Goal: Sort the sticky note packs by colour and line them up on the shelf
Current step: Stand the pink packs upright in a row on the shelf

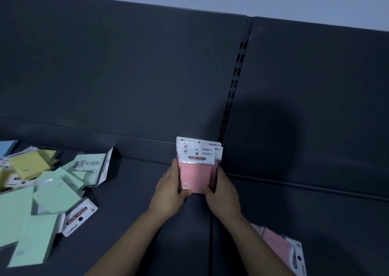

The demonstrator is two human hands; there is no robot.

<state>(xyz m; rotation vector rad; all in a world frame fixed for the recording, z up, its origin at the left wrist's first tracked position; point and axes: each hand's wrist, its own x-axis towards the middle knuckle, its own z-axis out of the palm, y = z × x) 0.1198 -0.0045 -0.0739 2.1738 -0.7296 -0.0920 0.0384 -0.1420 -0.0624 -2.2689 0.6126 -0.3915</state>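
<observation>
Two hands are clamped on one bundle: the left hand and the right hand press in from either side of a small stack of pink packs, thumbs hooked over the lower front edge. The stack stands upright between the palms, printed header cards on top, its back close to the dark back panel just beyond the fingertips. Squeezing from both sides like that looks meant to square the packs up so they sit as one neat block on the shelf. Several headers fan out behind the front one, though how many packs there are I can't tell in this dim light.

Well off to the left of the left hand lies the unsorted heap: green packs tipped at all angles, yellow packs behind them, and the corner of a blue pack at the far edge. They look dumped there simply as the supply to draw from. Another pink pack lies flat beneath the right forearm, near enough to be picked up and added to the row.
</observation>
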